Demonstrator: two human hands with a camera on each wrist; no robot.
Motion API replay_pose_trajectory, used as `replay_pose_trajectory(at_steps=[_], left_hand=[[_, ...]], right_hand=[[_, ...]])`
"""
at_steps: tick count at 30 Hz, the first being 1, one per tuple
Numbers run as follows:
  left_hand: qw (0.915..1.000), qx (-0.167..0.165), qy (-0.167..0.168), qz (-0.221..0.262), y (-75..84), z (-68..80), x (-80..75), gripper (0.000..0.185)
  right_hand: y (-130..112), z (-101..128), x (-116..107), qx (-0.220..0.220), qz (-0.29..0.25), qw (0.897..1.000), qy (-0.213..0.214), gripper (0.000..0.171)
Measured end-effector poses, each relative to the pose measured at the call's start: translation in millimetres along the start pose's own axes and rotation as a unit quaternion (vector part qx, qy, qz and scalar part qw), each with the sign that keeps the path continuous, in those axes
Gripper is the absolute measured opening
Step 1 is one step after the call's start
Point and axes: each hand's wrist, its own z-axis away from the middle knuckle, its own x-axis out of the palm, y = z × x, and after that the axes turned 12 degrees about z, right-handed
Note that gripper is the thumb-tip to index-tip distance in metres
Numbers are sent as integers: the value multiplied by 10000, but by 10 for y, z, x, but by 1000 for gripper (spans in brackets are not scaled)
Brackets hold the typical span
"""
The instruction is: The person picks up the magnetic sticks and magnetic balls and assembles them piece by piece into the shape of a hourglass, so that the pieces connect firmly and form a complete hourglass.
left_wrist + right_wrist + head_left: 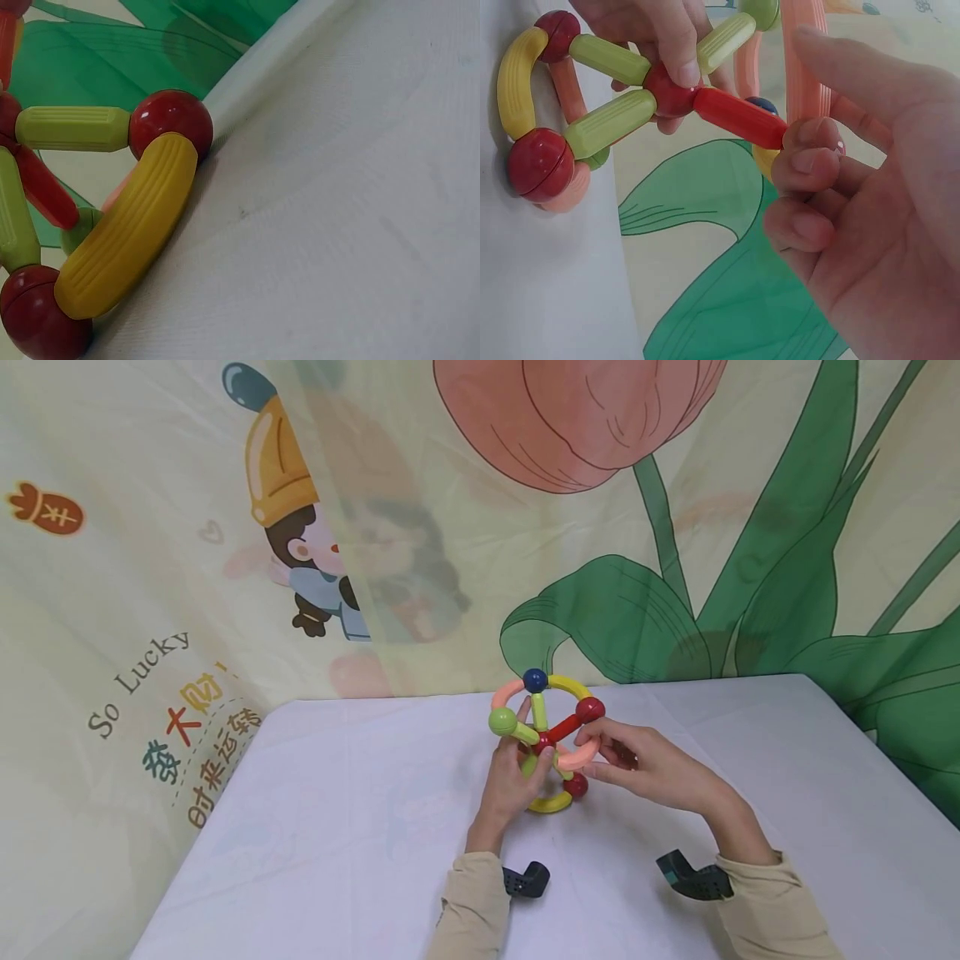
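Observation:
My left hand (513,785) grips a wheel-like frame of magnetic rods and balls by its middle, thumb on the central red ball (673,91). Between the thumb and fingers of my right hand (656,764) is a pink curved rod (805,67), close to the frame's right side. A red straight rod (739,118) and light green straight rods (612,60) fan out from the centre. Around the rim are a blue ball (535,680), a green ball (502,722), a red ball (590,709) and a yellow curved rod (131,225). The frame stands upright, its lower edge at the table.
A white cloth covers the table (337,827). Behind it hangs a printed curtain (420,527) with a large flower, leaves and cartoon figures. Black wrist mounts (696,878) stick out near both sleeves.

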Motion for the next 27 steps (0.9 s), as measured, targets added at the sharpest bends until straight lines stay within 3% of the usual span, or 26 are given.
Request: replay_pose_trajectory(at_steps=[13,27], left_hand=[[9998,-179,74,-16,11,38,10,74],[9997,202,138,42,-22,39,10,72]], right_hand=[[-53,-14,45,-113,440,9980,440,34],[-129,-59,61,-48,918,9922,846,30]])
